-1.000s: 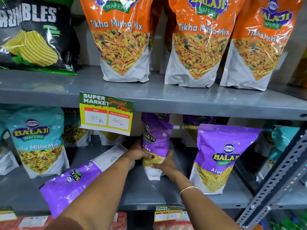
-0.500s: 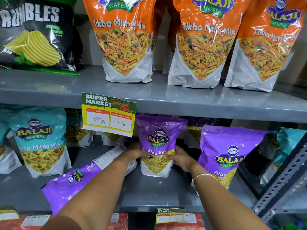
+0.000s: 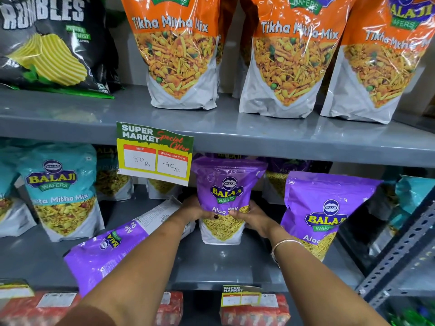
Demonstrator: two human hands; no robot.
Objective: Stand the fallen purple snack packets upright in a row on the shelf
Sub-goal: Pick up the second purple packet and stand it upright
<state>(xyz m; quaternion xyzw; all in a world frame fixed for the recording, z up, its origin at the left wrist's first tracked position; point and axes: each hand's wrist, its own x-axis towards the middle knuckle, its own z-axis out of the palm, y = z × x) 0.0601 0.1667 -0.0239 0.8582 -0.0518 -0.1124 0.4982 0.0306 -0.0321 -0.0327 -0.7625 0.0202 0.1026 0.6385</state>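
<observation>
From the head camera, the left hand (image 3: 196,209) and right hand (image 3: 253,218) clasp a purple packet (image 3: 227,198) from either side at its lower half, fingers wrapped onto the front; it stands upright on the middle shelf (image 3: 235,267), its base resting on or just above the shelf, label facing out. Just to its right a second purple packet (image 3: 322,212) stands, leaning a little, near but not touching. To the left a fallen packet (image 3: 108,252) lies flat on the shelf, partly under the left forearm. The packet looks light, its film glossy and probably slippery, the loose sev inside likely to shift and crush under a hard squeeze; holding low at both side edges, near the gusseted base, seems the steadiest grip, and the base should spread flat to stand. Against the frame half a second earlier, the packet sits squarer and slightly nearer the front, the hands closer together on it; a second earlier it was twisted sideways, label turned away.
</observation>
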